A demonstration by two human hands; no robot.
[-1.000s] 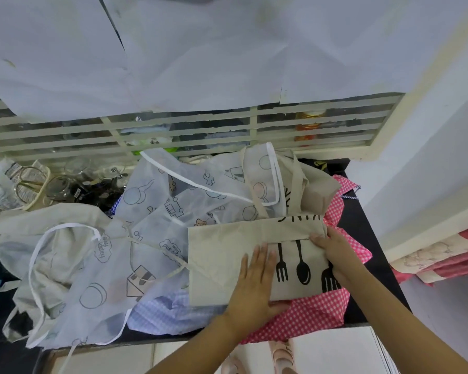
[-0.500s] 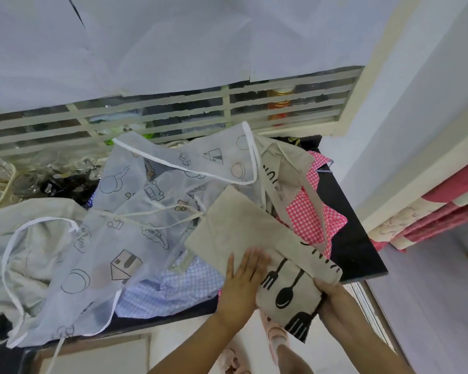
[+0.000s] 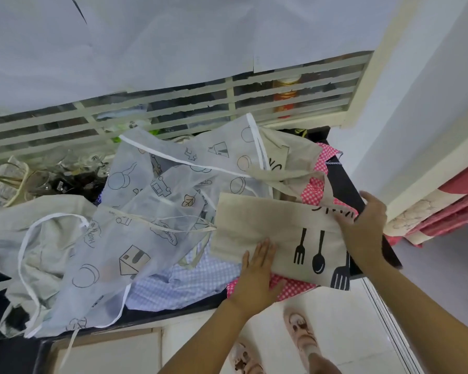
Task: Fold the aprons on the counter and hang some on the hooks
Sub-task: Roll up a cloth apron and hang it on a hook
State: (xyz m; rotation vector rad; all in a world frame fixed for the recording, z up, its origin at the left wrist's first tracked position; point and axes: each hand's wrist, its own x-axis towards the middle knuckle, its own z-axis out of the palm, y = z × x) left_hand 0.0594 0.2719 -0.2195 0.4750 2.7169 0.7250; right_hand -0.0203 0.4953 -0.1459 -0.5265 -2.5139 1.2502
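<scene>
Left hand (image 3: 257,268) flat, right hand (image 3: 362,225) spread; both press folded rectangular beige cloth apron (image 3: 268,225).

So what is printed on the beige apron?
The beige apron shows black cutlery shapes; head view.

Orange jar (image 3: 286,96) behind window grille (image 3: 229,99), glassware (image 3: 37,181) left

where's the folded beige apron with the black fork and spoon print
Head view, at the right end of the black counter: the folded beige apron lies on a pink checked apron, left hand flat on its near edge, right hand at its right.
</scene>
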